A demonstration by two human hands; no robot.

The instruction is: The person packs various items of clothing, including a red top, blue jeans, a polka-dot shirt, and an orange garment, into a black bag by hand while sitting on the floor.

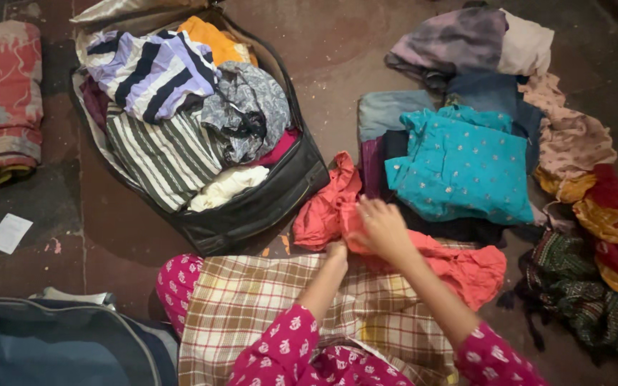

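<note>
A crumpled coral-red garment [330,207] lies on the floor in front of me, trailing right to my knee. My left hand [336,251] grips its lower edge with fingers closed. My right hand [380,225] is closed on the cloth just above and to the right. Under my arms a checked brown and cream cloth [252,307] covers my lap. I wear pink patterned sleeves.
An open black suitcase [252,211] stuffed with striped, grey and orange clothes sits to the left. A teal garment [463,164] tops a pile of clothes at right. A folded red blanket [1,100] lies far left, a blue bag [51,343] at the bottom left, paper [8,233] nearby.
</note>
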